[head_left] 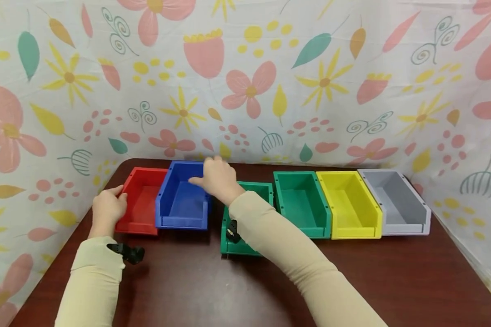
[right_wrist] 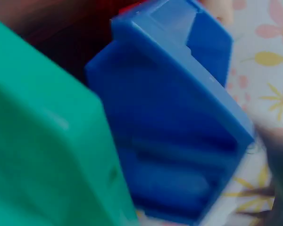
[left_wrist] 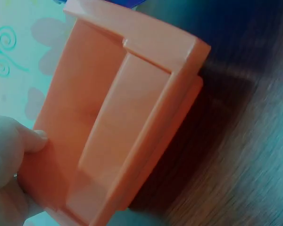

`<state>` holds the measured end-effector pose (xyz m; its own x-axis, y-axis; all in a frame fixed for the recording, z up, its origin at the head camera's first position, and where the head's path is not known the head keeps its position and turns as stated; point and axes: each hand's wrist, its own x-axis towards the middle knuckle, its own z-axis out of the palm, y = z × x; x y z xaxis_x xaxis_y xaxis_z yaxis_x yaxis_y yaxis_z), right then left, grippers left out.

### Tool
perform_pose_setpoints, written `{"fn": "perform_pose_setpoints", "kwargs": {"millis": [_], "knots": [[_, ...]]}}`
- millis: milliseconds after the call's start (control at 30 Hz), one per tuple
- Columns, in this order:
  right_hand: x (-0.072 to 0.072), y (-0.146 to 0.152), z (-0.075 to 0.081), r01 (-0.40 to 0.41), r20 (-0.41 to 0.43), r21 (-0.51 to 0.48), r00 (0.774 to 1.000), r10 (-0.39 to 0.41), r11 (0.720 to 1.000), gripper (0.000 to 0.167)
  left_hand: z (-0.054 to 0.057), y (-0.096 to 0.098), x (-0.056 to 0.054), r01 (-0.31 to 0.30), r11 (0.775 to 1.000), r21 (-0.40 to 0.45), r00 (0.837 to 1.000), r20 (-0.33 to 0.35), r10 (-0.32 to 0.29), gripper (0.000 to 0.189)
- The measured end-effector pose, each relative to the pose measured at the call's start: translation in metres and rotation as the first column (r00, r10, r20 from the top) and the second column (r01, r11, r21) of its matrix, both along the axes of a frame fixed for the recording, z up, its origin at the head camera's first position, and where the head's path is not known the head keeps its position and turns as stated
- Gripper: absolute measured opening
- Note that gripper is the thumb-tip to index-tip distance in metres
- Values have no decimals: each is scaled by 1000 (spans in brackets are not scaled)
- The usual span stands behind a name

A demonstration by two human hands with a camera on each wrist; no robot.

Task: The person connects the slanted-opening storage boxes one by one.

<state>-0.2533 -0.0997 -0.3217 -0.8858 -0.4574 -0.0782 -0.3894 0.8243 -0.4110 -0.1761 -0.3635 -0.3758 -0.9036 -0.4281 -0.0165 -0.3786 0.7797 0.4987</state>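
Note:
My left hand (head_left: 107, 210) grips the left wall of a red bin (head_left: 142, 200). In the left wrist view its thumb lies inside the red wall. To the right of the red bin sits a blue bin (head_left: 184, 200), close against it. Over the blue bin's back right corner is my right hand (head_left: 220, 178), thumb pointing left and apart from the fingers. The right wrist view shows that hand (right_wrist: 279, 169) blurred beside the blue rim. Under my right forearm stands a green bin (head_left: 245, 247), partly hidden by the sleeve.
On the right, a second green bin (head_left: 304, 204), a yellow bin (head_left: 353, 204) and a grey bin (head_left: 401, 200) stand side by side. A flowered cloth (head_left: 249, 91) hangs behind the brown table (head_left: 188, 281).

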Motion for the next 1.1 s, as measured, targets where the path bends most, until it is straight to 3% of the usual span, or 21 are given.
{"fn": "perform_pose_setpoints", "kwargs": {"millis": [67, 100, 167, 233, 500, 700, 800, 933, 1100], "knots": [[-3, -5, -6, -82, -127, 92, 988, 94, 992, 82, 0, 6, 0, 17, 1000, -3, 1000, -16, -17, 44], [-4, -8, -10, -136, -146, 122, 977, 153, 983, 93, 0, 9, 0, 19, 1000, 2, 1000, -23, -19, 44], [-6, -14, -18, -243, -97, 168, 960, 261, 955, 99, -1, 14, 0, 16, 1000, 13, 999, -33, -16, 44], [-7, -19, -25, -287, -43, 200, 953, 301, 937, 99, -1, 17, 0, 5, 1000, 18, 999, -41, -5, 44], [-9, -25, -40, -260, -101, 321, 947, 306, 911, 102, -2, 23, 1, -13, 999, 41, 998, -61, 15, 44], [-10, -27, -39, -273, -79, 348, 945, 319, 897, 102, -3, 18, -4, -13, 998, 67, 999, -34, 16, 44], [-11, -29, -34, -293, -29, 299, 949, 315, 908, 100, -4, 14, -6, -20, 996, 86, 1000, -12, 21, 44], [-13, -32, -30, -256, 40, 240, 966, 254, 936, 99, -6, 11, -9, -19, 994, 111, 1000, 24, 17, 45], [-15, -36, -29, -219, 54, 240, 976, 213, 946, 102, -3, 10, -9, -12, 993, 116, 1000, 18, 10, 45]]}}
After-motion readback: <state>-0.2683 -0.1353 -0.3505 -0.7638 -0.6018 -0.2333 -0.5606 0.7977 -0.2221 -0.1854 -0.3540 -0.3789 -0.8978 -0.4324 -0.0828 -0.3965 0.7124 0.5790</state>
